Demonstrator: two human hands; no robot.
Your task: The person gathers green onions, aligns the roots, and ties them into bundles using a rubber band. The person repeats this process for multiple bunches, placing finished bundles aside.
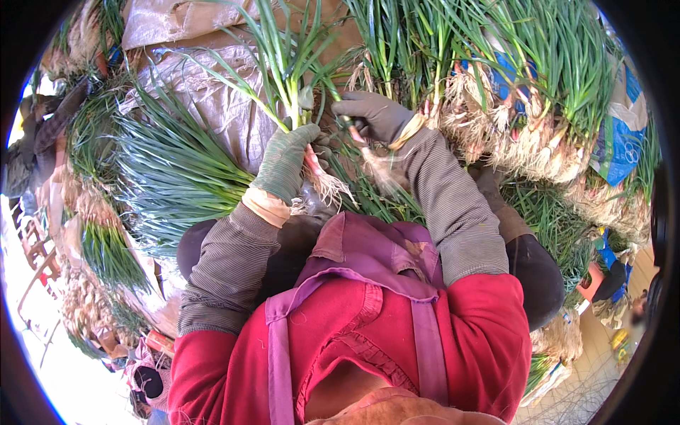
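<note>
My left hand [291,154], in a grey-green knit glove, is closed round the stems of a few green garlic plants [284,79]; their reddish bulb ends and pale roots hang out below the palm. Just to its right, my right hand [374,114], in a dark glove, grips a single green garlic stalk [353,133] between thumb and fingers, its stringy roots hanging towards my lap. At the left of my left hand lies a large fan of trimmed green leaves [180,170]. Loose green leaves [380,196] lie below my hands.
Thick rows of rooted green garlic [531,127] fill the upper right. Pale woven sheeting [223,95] lies ahead. Further bundles [111,249] are at the far left. A blue printed sack [619,143] is at the right. Another person's dark sleeve [61,117] shows at the left edge.
</note>
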